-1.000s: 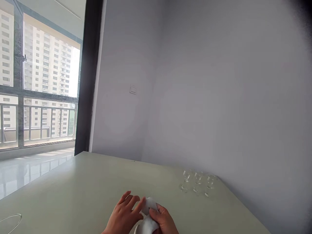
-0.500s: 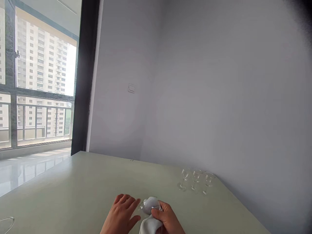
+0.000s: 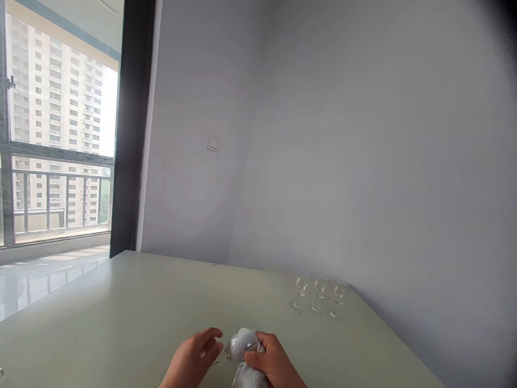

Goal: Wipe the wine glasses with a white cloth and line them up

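Observation:
Low in the head view, my right hand (image 3: 271,357) is closed around a small clear stemmed glass (image 3: 233,346) and a white cloth (image 3: 251,374). Part of the cloth fills the glass's bowl, and the rest hangs down below my thumb. The glass lies tilted, its stem side toward the left; the foot is hard to make out. Just left of it is my left hand (image 3: 196,353), its fingers bent and thumb apart, touching nothing that I can see.
Three clear stemmed glasses stand on the pale green tabletop (image 3: 161,302) at the right: a left one (image 3: 301,286), a middle one (image 3: 319,289) and a right one (image 3: 339,295). A grey wall (image 3: 323,161) borders the table's back and right side.
My left hand's fingers, stretched out before, are now more curled, and its wrist has turned. The glass in the cloth has rotated slightly in my right hand. The whole view has shifted a little right.

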A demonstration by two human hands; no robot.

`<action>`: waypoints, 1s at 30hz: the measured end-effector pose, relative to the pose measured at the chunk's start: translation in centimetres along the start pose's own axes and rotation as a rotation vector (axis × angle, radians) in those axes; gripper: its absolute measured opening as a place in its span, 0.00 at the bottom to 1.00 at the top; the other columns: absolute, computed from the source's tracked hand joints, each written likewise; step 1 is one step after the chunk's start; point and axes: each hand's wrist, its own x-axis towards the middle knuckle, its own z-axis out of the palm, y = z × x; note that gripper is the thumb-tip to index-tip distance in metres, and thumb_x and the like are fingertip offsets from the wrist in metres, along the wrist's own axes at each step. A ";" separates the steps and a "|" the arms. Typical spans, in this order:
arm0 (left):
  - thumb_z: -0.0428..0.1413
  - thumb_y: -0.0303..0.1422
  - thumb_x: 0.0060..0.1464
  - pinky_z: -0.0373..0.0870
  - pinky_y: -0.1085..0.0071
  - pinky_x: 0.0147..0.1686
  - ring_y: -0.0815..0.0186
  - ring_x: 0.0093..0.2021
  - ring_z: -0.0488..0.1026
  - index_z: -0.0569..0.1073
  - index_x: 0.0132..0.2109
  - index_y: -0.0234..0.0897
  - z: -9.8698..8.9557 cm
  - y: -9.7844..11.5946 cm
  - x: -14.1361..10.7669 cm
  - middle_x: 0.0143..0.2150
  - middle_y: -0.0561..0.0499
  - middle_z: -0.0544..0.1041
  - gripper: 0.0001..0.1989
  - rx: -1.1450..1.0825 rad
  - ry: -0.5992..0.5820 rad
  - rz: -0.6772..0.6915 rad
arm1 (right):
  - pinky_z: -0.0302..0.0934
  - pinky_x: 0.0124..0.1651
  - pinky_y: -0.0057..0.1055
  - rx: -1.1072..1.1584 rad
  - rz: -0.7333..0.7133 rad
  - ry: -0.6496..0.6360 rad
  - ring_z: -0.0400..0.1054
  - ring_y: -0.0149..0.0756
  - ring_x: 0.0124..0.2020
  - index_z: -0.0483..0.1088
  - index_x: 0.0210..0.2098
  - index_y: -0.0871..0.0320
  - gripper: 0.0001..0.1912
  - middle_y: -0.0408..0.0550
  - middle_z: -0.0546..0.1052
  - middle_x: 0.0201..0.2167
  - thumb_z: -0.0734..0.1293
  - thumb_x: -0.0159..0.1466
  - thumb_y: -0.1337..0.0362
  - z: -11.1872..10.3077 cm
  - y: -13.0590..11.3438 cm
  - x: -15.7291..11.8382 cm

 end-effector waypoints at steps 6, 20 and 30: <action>0.51 0.31 0.55 0.42 0.51 0.59 0.55 0.53 0.65 0.66 0.54 0.53 -0.1 -0.4 -0.1 0.47 0.54 0.76 0.20 0.679 0.196 0.465 | 0.51 0.24 0.24 0.448 0.022 0.016 0.57 0.25 0.19 0.72 0.29 0.63 0.18 0.41 0.68 0.18 0.75 0.43 0.58 2.3 1.1 1.0; 0.55 0.57 0.41 0.48 0.76 0.17 0.74 0.17 0.55 0.72 0.26 0.33 -0.4 0.4 -0.8 0.15 0.57 0.62 0.27 -0.279 -0.514 -0.047 | 0.57 0.32 0.26 -0.725 0.053 -0.197 0.69 0.38 0.32 0.76 0.37 0.50 0.14 0.39 0.76 0.29 0.68 0.49 0.64 0.8 -6.7 -5.1; 0.54 0.54 0.46 0.38 0.75 0.15 0.77 0.11 0.49 0.75 0.30 0.28 1.4 -0.5 -0.9 0.08 0.58 0.57 0.28 -0.864 -0.442 -0.206 | 0.59 0.43 0.30 -0.682 -0.449 -0.042 0.69 0.37 0.38 0.76 0.39 0.53 0.20 0.42 0.77 0.35 0.58 0.53 0.74 -1.8 -3.9 -0.8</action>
